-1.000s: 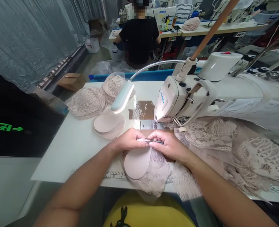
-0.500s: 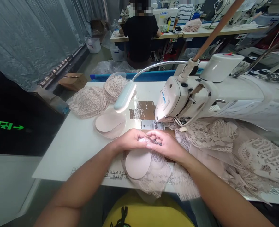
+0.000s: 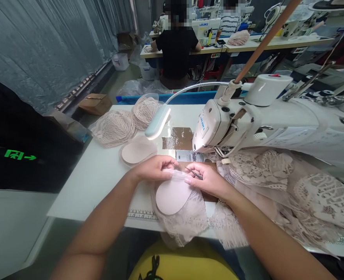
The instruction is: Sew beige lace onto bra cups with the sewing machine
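Note:
My left hand pinches the upper edge of a pale pink lace piece. A smooth oval pad lies on that lace, below my fingers. My right hand is closed around a slim pointed metal tool, its tip toward the left hand; whether it is snips or tweezers cannot be made out. The right thumb rests at the upper right edge of the pad. Both hands are just in front of the needle plate of a white sewing machine, with a small gap between them.
A lamp on a bent metal neck hangs over the table. Lace cups are stacked at the back left, with another pad nearer. More lace is heaped under the machine arm. A person in black sits ahead.
My hands have drawn apart, the left moving left. The lace edge now shows between them, and the pad sits slightly higher. The view has tilted a little.

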A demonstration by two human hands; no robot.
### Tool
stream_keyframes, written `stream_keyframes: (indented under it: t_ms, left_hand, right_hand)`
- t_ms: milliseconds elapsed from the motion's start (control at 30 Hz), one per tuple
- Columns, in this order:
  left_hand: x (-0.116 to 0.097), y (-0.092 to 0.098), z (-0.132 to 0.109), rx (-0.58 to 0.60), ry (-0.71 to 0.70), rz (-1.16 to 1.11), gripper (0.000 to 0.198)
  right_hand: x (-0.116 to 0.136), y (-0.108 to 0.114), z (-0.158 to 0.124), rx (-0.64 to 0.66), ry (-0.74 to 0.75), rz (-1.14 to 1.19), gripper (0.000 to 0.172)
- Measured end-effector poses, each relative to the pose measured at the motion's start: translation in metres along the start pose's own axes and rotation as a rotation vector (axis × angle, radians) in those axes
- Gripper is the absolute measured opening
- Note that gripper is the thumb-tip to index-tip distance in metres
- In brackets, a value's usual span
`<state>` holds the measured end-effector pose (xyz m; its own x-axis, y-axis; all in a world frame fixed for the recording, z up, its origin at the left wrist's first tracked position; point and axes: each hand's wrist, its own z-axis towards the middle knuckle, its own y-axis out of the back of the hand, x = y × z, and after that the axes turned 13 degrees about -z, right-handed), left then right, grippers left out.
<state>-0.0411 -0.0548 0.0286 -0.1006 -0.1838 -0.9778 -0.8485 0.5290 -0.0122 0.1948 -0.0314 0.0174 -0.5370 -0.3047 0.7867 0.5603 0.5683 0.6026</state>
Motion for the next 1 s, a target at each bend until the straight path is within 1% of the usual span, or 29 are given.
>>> stream_keyframes:
  t_ms: [33,67,133,200,233,300,333,400,433,500,567,633,700,767,833,867,933,967,1000]
  left_hand:
    - [0.001,-0.003,0.001,0.003,-0.014,-0.003,0.040]
    - [0.000,-0.005,0.002,0.003,-0.031,-0.003,0.042]
    - [-0.003,-0.009,0.001,-0.024,-0.062,0.027,0.045]
    - [-0.010,-0.010,-0.004,-0.115,-0.095,0.113,0.043]
    - [-0.015,-0.010,-0.009,-0.171,-0.096,0.164,0.038]
    - [-0.023,-0.008,-0.020,-0.245,-0.033,0.262,0.026]
    - [-0.026,-0.007,-0.026,-0.254,0.029,0.302,0.025]
    - [-0.028,-0.006,-0.035,-0.222,0.156,0.351,0.034]
    - [-0.026,-0.006,-0.037,-0.197,0.186,0.348,0.036]
    - [-0.020,-0.010,-0.037,-0.145,0.166,0.229,0.035]
    - [-0.011,-0.017,-0.032,-0.106,0.102,0.001,0.034]
    - [-0.004,-0.025,-0.026,-0.124,0.059,-0.213,0.035]
    - [0.000,-0.030,-0.023,-0.170,0.032,-0.296,0.032]
    - [-0.002,-0.030,-0.024,-0.228,0.012,-0.225,0.028]
    - [-0.010,-0.024,-0.028,-0.319,-0.024,-0.030,0.026]
    - [-0.015,-0.019,-0.030,-0.394,-0.052,0.096,0.026]
    - [-0.026,-0.006,-0.031,-0.557,-0.109,0.350,0.027]
    - [-0.030,0.001,-0.030,-0.618,-0.124,0.456,0.027]
    - [-0.032,0.009,-0.027,-0.667,-0.117,0.529,0.030]
  right_hand:
    - [0.001,-0.002,0.001,-0.001,0.006,0.008,0.029]
    - [0.003,-0.003,0.001,0.001,0.021,0.003,0.027]
    - [0.006,-0.004,0.001,0.001,0.058,-0.041,0.017]
    - [0.008,-0.003,-0.002,0.006,0.073,-0.064,0.019]
    - [0.009,-0.002,-0.003,0.007,0.069,-0.057,0.020]
    - [0.008,0.000,-0.006,0.006,0.063,-0.024,0.018]
    - [0.007,0.001,-0.008,0.004,0.071,-0.005,0.017]
    - [0.005,0.004,-0.010,-0.002,0.104,0.031,0.015]
    - [0.005,0.004,-0.011,-0.004,0.124,0.045,0.015]
    - [0.004,0.005,-0.013,0.002,0.166,0.063,0.015]
    - [0.005,0.005,-0.014,0.032,0.199,0.061,0.016]
    - [0.006,0.004,-0.015,0.080,0.217,0.036,0.016]
    - [0.007,0.004,-0.015,0.119,0.219,-0.021,0.015]
    - [0.005,0.005,-0.014,0.120,0.203,-0.116,0.015]
    - [0.002,0.007,-0.014,0.074,0.144,-0.257,0.014]
    - [0.000,0.009,-0.014,0.020,0.097,-0.340,0.012]
    - [-0.002,0.011,-0.014,-0.139,-0.002,-0.495,0.012]
    - [-0.003,0.011,-0.014,-0.222,-0.020,-0.545,0.015]
    - [-0.002,0.010,-0.015,-0.291,0.005,-0.570,0.019]
